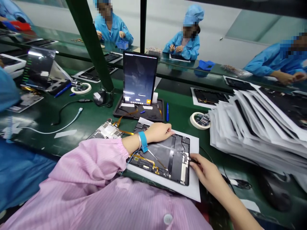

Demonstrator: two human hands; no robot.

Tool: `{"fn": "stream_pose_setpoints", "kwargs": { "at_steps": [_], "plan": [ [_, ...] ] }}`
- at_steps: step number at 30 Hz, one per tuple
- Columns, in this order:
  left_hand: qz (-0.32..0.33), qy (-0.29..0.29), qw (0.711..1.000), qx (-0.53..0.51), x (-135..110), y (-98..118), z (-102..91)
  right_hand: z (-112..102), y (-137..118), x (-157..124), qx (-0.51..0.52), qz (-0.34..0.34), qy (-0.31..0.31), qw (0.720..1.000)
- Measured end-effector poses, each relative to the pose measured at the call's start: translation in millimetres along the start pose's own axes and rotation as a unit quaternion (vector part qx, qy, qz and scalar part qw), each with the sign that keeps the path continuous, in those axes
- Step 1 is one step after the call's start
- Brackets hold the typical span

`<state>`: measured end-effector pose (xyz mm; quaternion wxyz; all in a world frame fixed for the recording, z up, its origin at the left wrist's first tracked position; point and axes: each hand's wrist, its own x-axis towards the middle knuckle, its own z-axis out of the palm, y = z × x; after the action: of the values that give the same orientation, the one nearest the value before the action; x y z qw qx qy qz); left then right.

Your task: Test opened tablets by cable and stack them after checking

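An opened tablet [165, 156] with its black insides showing lies on a white sheet [193, 188] in front of me. My left hand [159, 131] rests on the tablet's far edge, fingers curled together flat, a blue strap on the wrist. My right hand [203, 167] is at the tablet's right edge, fingers pinched on a small dark part by the connector strip; what it grips is too small to name.
A standing tablet [139, 78] with a lit screen sits in a black tray [157, 113] behind. A tall stack of sheets with tablets [259, 127] fills the right. Tape rolls [200, 119], a blue pen [167, 111], a cable [59, 127] and a mouse [99, 97] lie around. Workers in blue sit opposite.
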<state>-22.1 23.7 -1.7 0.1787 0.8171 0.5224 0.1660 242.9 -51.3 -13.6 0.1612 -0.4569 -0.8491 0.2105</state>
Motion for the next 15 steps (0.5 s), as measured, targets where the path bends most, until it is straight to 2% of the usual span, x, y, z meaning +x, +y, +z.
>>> {"fn": "stream_pose_setpoints", "kwargs": {
  "at_steps": [2,5,8,12,15],
  "plan": [
    [-0.006,-0.001,1.000,-0.005,0.1,0.0,-0.7,-3.0,2.3,-0.7,0.031,0.022,0.006,0.999],
    [-0.006,-0.008,1.000,0.002,-0.3,0.9,-1.2,-4.9,5.0,-5.2,0.017,0.046,0.086,0.995],
    [-0.005,-0.009,1.000,0.009,-1.4,1.7,-0.7,-6.0,3.8,-10.8,-0.041,0.014,0.152,0.987],
    [-0.004,-0.011,1.000,0.007,-2.4,0.3,0.6,-8.1,-1.7,-12.3,-0.075,-0.050,0.113,0.990],
    [0.003,-0.008,1.000,0.006,-3.0,-0.4,1.0,-7.7,-3.9,-11.4,-0.141,-0.047,0.083,0.985]
  ]
}}
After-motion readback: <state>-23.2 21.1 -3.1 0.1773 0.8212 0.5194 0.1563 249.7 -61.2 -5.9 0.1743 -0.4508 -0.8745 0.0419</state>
